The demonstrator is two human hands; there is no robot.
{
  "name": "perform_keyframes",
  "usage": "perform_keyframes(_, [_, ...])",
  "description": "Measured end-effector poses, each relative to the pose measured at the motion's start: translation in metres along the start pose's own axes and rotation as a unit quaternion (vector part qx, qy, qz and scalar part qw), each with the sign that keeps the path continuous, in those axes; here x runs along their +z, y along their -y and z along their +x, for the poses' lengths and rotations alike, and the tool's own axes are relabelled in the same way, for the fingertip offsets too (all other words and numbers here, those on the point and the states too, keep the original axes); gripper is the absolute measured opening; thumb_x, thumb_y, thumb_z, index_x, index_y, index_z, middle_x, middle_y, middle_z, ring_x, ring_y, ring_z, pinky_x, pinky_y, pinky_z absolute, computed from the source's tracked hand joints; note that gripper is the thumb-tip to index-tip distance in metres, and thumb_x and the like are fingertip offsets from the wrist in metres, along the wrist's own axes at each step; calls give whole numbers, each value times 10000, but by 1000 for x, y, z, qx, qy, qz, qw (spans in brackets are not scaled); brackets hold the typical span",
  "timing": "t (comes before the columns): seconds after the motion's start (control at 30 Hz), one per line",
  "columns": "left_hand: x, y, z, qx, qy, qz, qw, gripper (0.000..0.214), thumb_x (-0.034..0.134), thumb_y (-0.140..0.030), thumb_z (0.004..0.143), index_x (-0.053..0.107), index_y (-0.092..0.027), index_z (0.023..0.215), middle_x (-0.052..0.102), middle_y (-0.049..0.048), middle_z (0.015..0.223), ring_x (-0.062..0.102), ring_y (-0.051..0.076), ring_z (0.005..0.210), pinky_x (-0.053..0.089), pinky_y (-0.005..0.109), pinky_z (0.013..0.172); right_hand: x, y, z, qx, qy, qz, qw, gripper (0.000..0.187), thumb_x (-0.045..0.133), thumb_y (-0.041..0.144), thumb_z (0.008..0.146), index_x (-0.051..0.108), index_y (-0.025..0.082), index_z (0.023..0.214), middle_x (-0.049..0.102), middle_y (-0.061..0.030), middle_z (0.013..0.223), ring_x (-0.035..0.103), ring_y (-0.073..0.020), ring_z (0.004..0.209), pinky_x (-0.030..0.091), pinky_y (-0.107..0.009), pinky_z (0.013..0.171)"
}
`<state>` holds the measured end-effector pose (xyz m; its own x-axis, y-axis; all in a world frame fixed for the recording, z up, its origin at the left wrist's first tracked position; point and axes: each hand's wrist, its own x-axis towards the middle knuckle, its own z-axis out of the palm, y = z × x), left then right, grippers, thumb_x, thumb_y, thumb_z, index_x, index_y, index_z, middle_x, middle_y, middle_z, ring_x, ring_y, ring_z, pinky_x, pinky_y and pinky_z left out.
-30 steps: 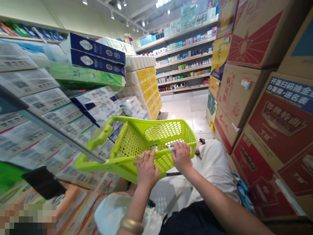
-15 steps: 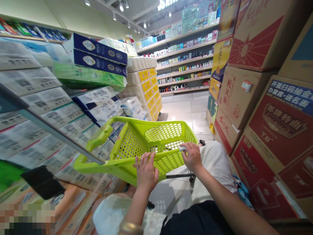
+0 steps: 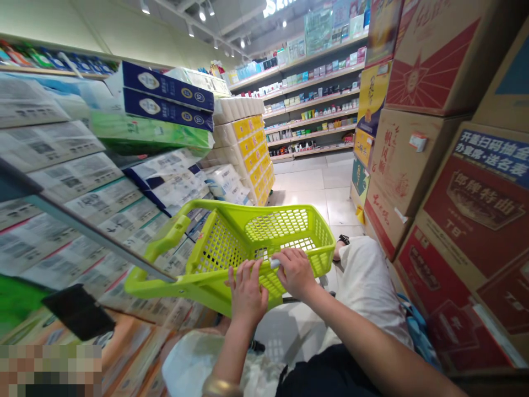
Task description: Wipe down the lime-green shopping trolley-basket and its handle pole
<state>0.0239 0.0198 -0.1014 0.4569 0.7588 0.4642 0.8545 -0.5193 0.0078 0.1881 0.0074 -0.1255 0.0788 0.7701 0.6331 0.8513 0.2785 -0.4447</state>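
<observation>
A lime-green rolling shopping basket [image 3: 289, 220] with perforated walls stands tilted in front of me in the head view. No goods show inside it. My left hand [image 3: 247, 292] rests on the basket's near rim, its fingers bent over the edge. Just to its right, my right hand [image 3: 295, 271] pinches a small white wad [image 3: 275, 264], perhaps folded tissue, against the same rim. A grey pole [image 3: 103, 240] slants from the left edge of the view to the basket's handle end [image 3: 155, 251].
Stacked tissue packs [image 3: 95, 160] line the left side. Liquor cartons [image 3: 475, 204] rise close on the right. A tiled aisle [image 3: 297, 184] leads to shelves of small goods [image 3: 314, 102]. A dark flat panel [image 3: 78, 311] lies lower left.
My right hand has slid left along the near rim with the white wad, coming close to my left hand. The left hand and the basket stay almost where they were.
</observation>
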Motion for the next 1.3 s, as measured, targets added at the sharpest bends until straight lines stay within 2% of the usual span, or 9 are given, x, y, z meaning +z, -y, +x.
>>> perform_keyframes(0.17, [2, 0, 0, -6, -4, -5, 1000, 544, 512, -123, 749, 525, -175, 1290, 586, 115, 1250, 442, 284, 1282, 138, 529, 1198, -25, -43, -11, 48, -40, -29, 998, 251, 539, 107, 769, 649, 223, 962, 640, -31, 920, 540, -200, 901, 341, -316, 852])
perform_keyframes(0.27, [5, -4, 0, -14, -15, -6, 1000, 539, 510, -122, 747, 529, -178, 1283, 589, 114, 1244, 446, 285, 1278, 127, 537, 1197, -30, -54, -11, 74, -52, -29, 995, 221, 532, 111, 770, 644, 219, 926, 637, -25, 885, 538, -197, 870, 333, -318, 834])
perform_keyframes(0.4, [9, -6, 0, -19, -26, -3, 999, 553, 526, -122, 729, 528, -193, 1277, 592, 108, 1235, 444, 288, 1274, 109, 534, 1198, -19, -36, -3, 120, -65, -41, 990, 162, 534, 117, 769, 639, 218, 839, 618, -29, 820, 515, -205, 831, 310, -331, 797])
perform_keyframes(0.63, [8, -2, -1, -20, -25, -6, 999, 545, 524, -132, 723, 530, -174, 1266, 599, 120, 1230, 438, 295, 1280, 125, 530, 1195, 15, 29, 15, 38, 12, -19, 999, 157, 565, 174, 792, 627, 231, 924, 612, -33, 887, 505, -208, 847, 317, -328, 784])
perform_keyframes(0.8, [7, 3, -4, -22, -29, -9, 999, 548, 511, -106, 716, 544, -202, 1254, 612, 107, 1228, 458, 280, 1267, 127, 513, 1196, 3, 8, 7, 4, 22, -25, 999, 211, 566, 166, 775, 626, 233, 966, 612, -27, 887, 514, -201, 844, 325, -315, 780])
perform_keyframes(0.93, [8, 2, -5, -26, -37, -12, 999, 529, 510, -112, 728, 549, -200, 1248, 615, 103, 1216, 461, 276, 1265, 109, 515, 1199, -21, -31, -7, 42, -13, -40, 998, 222, 550, 126, 749, 635, 225, 929, 613, -25, 867, 524, -198, 839, 331, -314, 795])
perform_keyframes(1.03, [9, -3, -5, -28, -43, -12, 999, 511, 502, -118, 738, 550, -184, 1243, 610, 112, 1208, 454, 279, 1266, 110, 518, 1198, -29, -42, -11, 79, -37, -45, 995, 222, 533, 105, 747, 633, 221, 909, 615, -27, 854, 523, -201, 840, 331, -319, 807])
perform_keyframes(1.13, [10, -7, -4, -32, -44, -14, 998, 503, 495, -120, 742, 545, -171, 1240, 605, 118, 1204, 445, 282, 1270, 109, 523, 1197, -21, -27, -7, 103, -50, -45, 992, 185, 537, 107, 755, 629, 221, 868, 612, -35, 839, 511, -213, 845, 323, -336, 812])
perform_keyframes(1.3, [10, -8, -5, -35, -47, -11, 998, 506, 507, -115, 730, 534, -178, 1232, 606, 117, 1211, 446, 287, 1266, 115, 525, 1190, 9, 17, 1, 43, -21, -18, 999, 236, 570, 136, 737, 636, 230, 943, 614, -44, 901, 499, -224, 871, 327, -346, 826])
